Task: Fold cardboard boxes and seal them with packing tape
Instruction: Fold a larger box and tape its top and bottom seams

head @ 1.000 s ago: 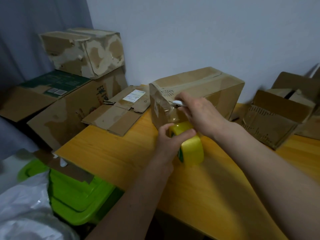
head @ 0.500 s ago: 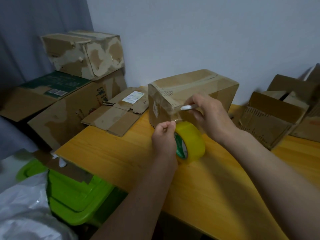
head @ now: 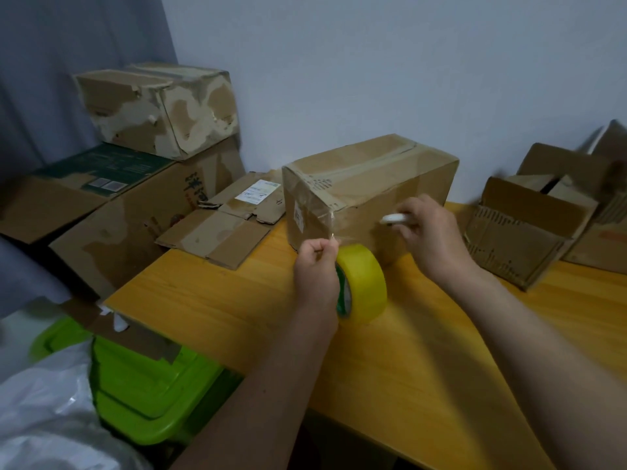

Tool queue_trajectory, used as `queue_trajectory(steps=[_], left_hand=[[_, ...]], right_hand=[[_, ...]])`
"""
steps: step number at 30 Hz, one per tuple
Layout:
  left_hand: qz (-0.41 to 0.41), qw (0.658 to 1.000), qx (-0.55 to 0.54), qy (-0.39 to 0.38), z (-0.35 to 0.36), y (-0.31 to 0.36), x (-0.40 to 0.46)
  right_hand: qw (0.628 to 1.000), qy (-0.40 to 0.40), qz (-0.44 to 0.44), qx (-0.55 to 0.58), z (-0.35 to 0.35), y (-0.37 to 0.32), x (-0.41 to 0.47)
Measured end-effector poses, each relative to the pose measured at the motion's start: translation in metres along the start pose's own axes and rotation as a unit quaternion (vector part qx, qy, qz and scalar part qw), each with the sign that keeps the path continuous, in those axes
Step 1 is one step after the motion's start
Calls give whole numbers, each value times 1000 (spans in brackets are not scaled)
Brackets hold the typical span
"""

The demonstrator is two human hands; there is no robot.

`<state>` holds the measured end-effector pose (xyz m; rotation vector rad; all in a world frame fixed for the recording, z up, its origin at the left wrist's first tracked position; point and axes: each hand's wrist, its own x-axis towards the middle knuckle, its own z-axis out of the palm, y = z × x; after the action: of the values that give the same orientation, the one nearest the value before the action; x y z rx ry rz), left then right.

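**Taping at the yellow table**

On the table (head: 424, 385), battered boxes (head: 159, 110) crowd the left. The closed box (head: 369, 184) sits centre. Left hand (head: 315, 269) pinches the tape roll (head: 364, 286); right hand (head: 431, 232) grips a white cutter (head: 393, 218).

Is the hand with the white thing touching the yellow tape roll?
Apart. In the head view the right hand holds the white tool up by the box, with box showing between it and the tape roll.
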<state>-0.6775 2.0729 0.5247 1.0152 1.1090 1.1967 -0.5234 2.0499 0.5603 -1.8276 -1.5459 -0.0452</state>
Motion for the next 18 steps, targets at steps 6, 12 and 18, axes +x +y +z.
queue_trajectory(steps=[6, 12, 18], left_hand=[[-1, 1000, 3, -12, -6, -6, -1], [23, 998, 11, -58, -14, -10, -8], [27, 994, 27, -99, -16, -23, -25]], right_hand=[[942, -198, 236, 133, 35, 69, -38], [971, -150, 180, 37, 36, 65, -37], [924, -152, 141, 321, 5, -12, -50]])
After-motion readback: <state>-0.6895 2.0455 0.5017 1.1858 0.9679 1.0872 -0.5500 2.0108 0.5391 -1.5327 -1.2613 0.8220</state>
